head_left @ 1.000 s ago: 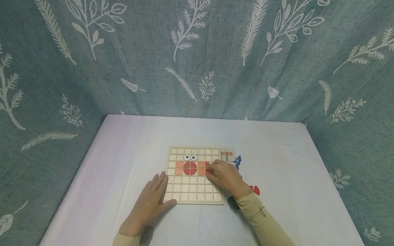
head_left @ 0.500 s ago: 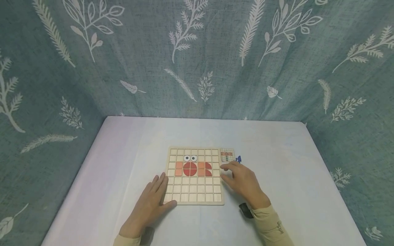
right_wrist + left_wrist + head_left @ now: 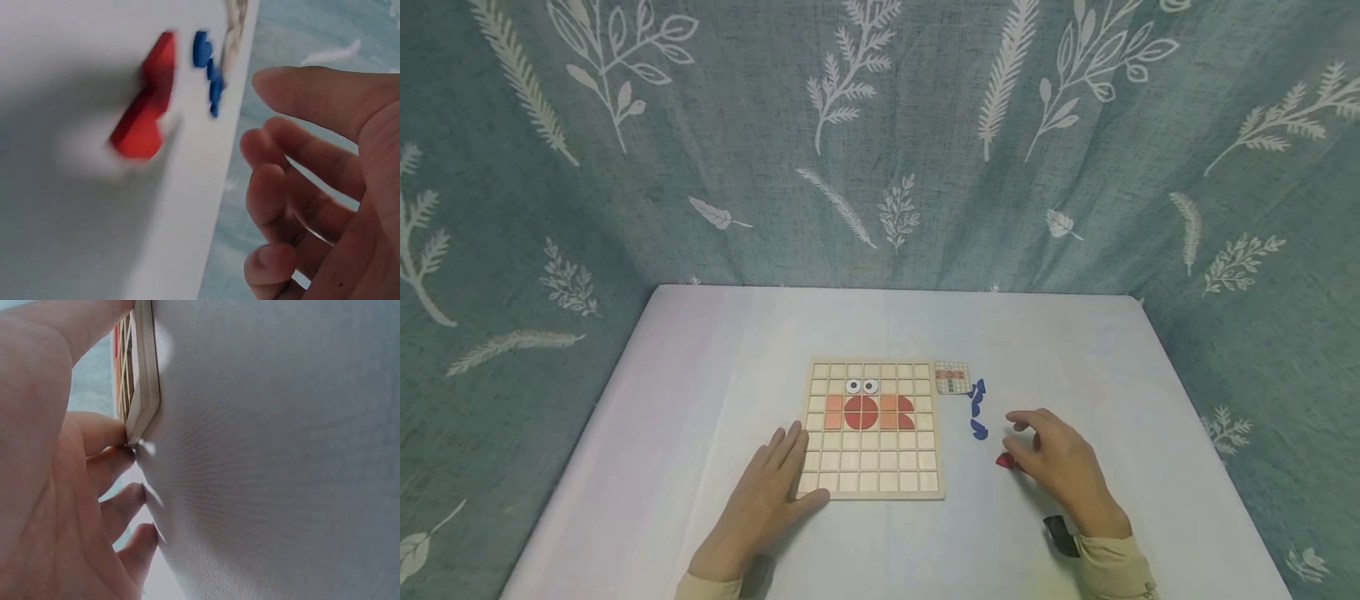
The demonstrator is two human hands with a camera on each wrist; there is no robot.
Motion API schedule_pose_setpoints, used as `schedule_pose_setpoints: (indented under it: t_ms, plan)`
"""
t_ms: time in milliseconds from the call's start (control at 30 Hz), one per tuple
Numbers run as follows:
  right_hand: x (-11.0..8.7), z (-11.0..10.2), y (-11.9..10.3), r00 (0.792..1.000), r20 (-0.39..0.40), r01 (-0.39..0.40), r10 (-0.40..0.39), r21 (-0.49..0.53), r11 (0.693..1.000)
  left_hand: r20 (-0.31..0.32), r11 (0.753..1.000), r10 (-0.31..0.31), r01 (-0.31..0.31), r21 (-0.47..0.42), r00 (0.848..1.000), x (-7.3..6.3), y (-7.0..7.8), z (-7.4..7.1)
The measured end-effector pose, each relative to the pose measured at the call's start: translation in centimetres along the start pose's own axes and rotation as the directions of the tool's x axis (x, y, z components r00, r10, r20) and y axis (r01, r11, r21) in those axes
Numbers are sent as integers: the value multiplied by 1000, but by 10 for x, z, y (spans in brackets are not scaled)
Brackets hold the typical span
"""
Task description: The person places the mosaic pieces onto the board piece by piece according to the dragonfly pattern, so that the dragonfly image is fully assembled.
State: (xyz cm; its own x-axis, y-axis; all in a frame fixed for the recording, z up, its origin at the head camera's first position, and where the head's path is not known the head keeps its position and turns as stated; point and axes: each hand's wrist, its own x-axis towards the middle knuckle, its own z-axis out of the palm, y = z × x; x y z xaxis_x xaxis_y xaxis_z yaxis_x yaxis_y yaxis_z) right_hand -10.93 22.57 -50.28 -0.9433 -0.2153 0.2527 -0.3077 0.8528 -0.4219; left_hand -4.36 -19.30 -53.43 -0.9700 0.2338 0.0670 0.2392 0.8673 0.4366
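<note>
The right hand [image 3: 1060, 458] hangs over the red pieces [image 3: 151, 103], thumb and fingers apart with nothing between them; those pieces lie on the table [image 3: 1075, 350] to the right of the board [image 3: 868, 460]. To lift one cleanly, the thumb and forefinger would do best to pinch its edges; the wrist view is blurred, so whether the two overlap is unclear. The left hand [image 3: 767, 487], fingers loosely extended, touches the board's near left corner, which should steady it.

My feed shows a pale, square gridded board [image 3: 868, 461] of matt wood, a cloth-textured white worktop [image 3: 269, 456] and a teal, leaf-printed cloth curtain [image 3: 752, 150].
</note>
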Motion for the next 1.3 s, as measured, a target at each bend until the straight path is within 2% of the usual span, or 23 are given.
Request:
schedule_pose_setpoints:
  t_ms: [100,267,433,533,767,967,1033,1100,1233,1300]
  plan:
    - [-8,-4,7,996,55,-68,68,-9,998,-4,1000,0,0,4,1000,0,0,-1]
    - [-15,-9,12,970,149,-186,190,-40,982,-12,1000,7,-7,7,1000,0,0,-1]
    - [-18,-8,11,914,275,-297,300,-54,953,-7,1000,6,-6,11,1000,0,-2,0]
    - [-20,-4,11,893,315,-315,320,-70,947,-6,1000,9,-9,11,1000,0,-2,2]
    - [-19,-1,16,918,293,-258,269,-75,963,-16,1000,8,-8,7,1000,-1,-3,4]
    - [-17,-3,20,966,203,-151,160,-57,987,-7,1000,7,-7,7,1000,0,-2,2]
    - [-17,-4,21,974,175,-131,141,-69,989,-4,1000,7,-7,7,1000,0,-1,3]
    - [-17,-5,21,971,178,-145,159,-88,986,-3,1000,7,-7,9,1000,0,-1,3]
    - [-16,-6,18,949,223,-198,224,-129,972,-5,1000,11,-11,11,1000,0,-1,2]
    - [-16,-6,18,943,238,-205,232,-133,970,-5,1000,13,-12,12,1000,0,0,1]
